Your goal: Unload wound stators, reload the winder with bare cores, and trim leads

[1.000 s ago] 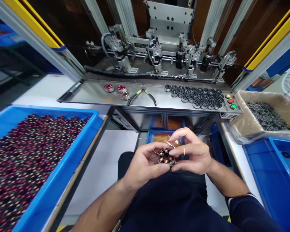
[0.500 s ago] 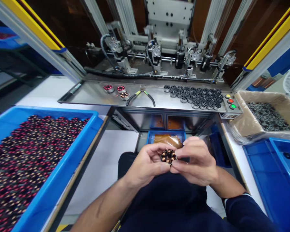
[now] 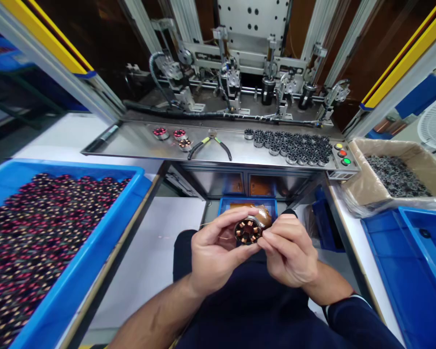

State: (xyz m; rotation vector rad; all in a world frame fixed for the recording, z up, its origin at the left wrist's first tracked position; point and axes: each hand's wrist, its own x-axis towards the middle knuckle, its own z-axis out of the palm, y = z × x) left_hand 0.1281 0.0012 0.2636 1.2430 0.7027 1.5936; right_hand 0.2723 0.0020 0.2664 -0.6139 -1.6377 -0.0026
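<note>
A round black stator with copper windings (image 3: 247, 230) is held above the lap, its wound face toward the camera. My left hand (image 3: 218, 252) grips it by the rim between thumb and fingers. A thin wire trails at the left of that hand. My right hand (image 3: 290, 247) is closed in a pinch at the stator's right edge; what its fingertips hold is too small to tell. Beyond the hands, pliers with green and black handles (image 3: 210, 143) lie on the metal tray (image 3: 138, 140), right of two red-wound stators (image 3: 161, 133) and a copper-wound one (image 3: 185, 144).
Several unwound black stators (image 3: 290, 144) stand on the tray beside coloured buttons (image 3: 342, 153). A blue bin (image 3: 131, 194) of wound stators is at left. A carton (image 3: 370, 186) of parts and blue bins (image 3: 396, 257) are at right. Machine fixtures (image 3: 232, 82) rise behind.
The stator has turned in my left hand and moved slightly left, showing its face more fully. My right hand's fingers have drawn closer together and shifted a little left and down.
</note>
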